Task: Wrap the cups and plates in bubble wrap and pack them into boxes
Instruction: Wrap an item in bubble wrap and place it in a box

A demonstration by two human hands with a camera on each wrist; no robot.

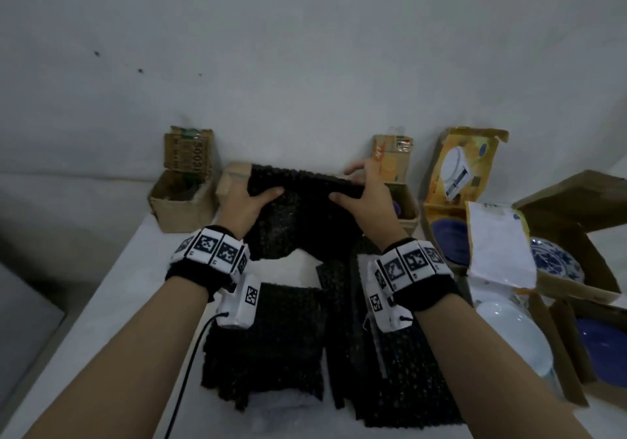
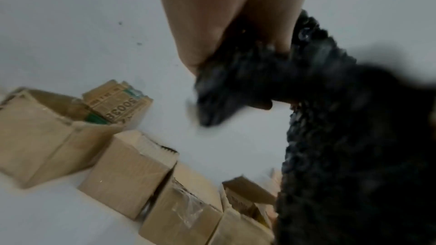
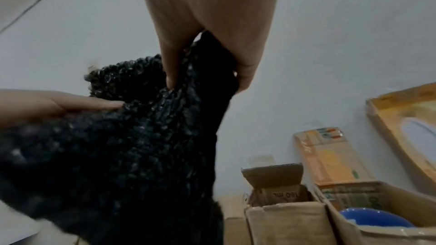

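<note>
A sheet of black bubble wrap (image 1: 302,211) is held up over the back of the table, its lower part hanging down. My left hand (image 1: 258,197) pinches its left top edge, thumb on the near face. My right hand (image 1: 356,184) grips the right top edge. In the left wrist view, the left hand (image 2: 235,53) pinches the blurred wrap (image 2: 342,137). The right wrist view shows the right hand (image 3: 207,81) clamped on the wrap (image 3: 118,146). A white plate (image 1: 512,333), a blue-patterned plate (image 1: 553,262) and a blue plate (image 1: 448,238) lie to the right.
More black bubble wrap sheets (image 1: 264,337) lie on the white table (image 1: 112,303) beneath my wrists. Open cardboard boxes (image 1: 183,201) line the back wall; one box (image 3: 389,202) holds a blue dish (image 3: 375,217). A yellow carton (image 1: 461,167) and brown boxes (image 1: 576,218) crowd the right side.
</note>
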